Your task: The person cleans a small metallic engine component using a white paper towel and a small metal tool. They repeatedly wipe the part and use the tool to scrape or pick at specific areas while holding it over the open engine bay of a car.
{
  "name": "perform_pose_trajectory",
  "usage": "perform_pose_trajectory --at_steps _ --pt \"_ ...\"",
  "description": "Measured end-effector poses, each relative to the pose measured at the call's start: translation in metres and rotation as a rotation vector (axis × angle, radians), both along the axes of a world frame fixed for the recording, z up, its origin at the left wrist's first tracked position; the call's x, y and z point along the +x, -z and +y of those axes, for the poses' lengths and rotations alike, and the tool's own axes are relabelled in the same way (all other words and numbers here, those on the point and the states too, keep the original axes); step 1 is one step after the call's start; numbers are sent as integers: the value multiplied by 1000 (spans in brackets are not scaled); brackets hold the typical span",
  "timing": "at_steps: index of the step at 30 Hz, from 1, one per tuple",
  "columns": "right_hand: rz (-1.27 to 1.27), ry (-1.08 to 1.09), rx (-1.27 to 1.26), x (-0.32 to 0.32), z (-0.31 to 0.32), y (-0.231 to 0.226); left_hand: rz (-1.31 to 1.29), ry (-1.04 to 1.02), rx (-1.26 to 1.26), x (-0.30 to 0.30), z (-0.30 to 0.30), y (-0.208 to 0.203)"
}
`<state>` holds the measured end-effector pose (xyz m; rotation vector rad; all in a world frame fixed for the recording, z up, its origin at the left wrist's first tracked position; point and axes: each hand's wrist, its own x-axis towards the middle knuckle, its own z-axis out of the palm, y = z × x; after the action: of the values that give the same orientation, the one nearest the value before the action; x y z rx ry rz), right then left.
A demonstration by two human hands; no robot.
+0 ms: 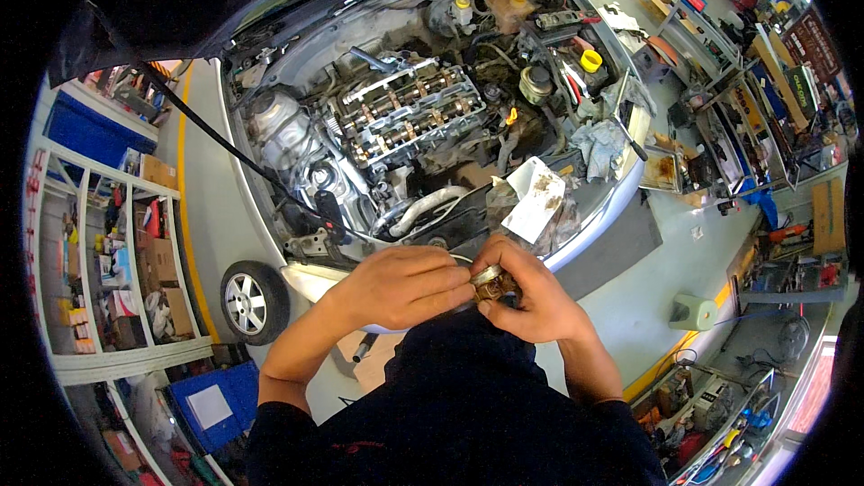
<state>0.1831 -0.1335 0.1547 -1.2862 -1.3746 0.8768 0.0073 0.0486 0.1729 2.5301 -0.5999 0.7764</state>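
Note:
In front of my chest, at the car's front edge, my right hand (531, 297) is closed round a small brownish metal part (489, 286) with a pale ring at its top. My left hand (405, 286) comes in from the other side, its fingers bent and pressed together against the part. What lies under those fingertips is hidden. Beyond my hands is the open engine bay, where the engine's cylinder head (414, 112) shows bare camshafts. A white sheet or tray (534, 201) with dark smears lies on the bay's front right edge.
A black prop rod (193, 117) slants down across the bay's left side. Grey rags (601, 146) lie on the right fender near a yellow cap (590, 60). A wheel (255, 301) is on the floor at left. Cluttered shelves (117, 261) and carts (711, 405) stand on both sides.

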Motion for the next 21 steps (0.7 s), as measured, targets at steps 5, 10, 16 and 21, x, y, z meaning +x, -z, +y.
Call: perform_pose_trajectory --at_steps 5,10,16,21 --pt "-7 -29 23 0 3 3 -1 -18 33 -4 0 4" --pt "61 -55 -65 -2 2 2 48 -58 41 -8 -3 5" --pt "51 -69 -43 -1 3 0 -16 -67 -32 -7 -2 12" --pt "24 -62 -31 -2 2 -3 0 -42 25 -6 0 -1"
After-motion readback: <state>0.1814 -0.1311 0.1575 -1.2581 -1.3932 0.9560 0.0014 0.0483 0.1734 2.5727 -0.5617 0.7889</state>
